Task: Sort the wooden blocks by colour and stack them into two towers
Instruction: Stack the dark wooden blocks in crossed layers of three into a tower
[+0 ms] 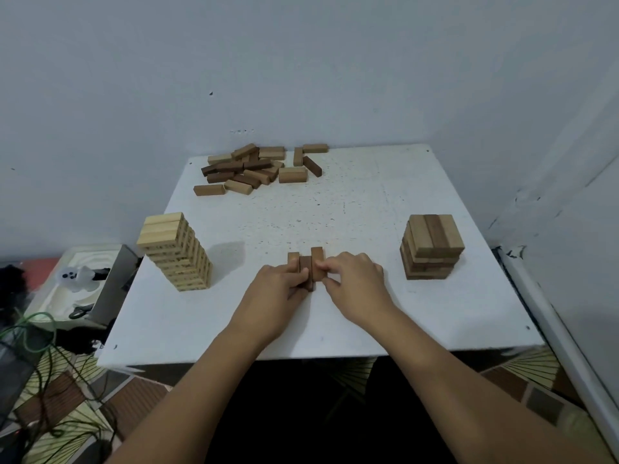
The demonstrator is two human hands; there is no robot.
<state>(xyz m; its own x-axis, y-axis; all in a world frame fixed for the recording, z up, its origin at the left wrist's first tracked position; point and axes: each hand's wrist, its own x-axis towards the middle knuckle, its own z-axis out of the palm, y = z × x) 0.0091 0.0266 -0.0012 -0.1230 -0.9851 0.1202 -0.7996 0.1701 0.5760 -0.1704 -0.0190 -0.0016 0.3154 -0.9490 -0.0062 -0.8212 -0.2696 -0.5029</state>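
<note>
Three brown blocks (306, 264) lie side by side on the white table (351, 202), near its front middle. My left hand (276, 293) grips them from the left and my right hand (355, 283) pinches them from the right. A tall tower of light blocks (176, 251) stands at the left. A shorter tower of brown blocks (432, 246) stands at the right. A loose pile of mixed light and dark blocks (254, 169) lies at the table's far edge.
The table stands against a pale wall in a corner. Left of it on the floor are a white tray (67, 289) with small items and several cables (43, 363). The floor is patterned tile.
</note>
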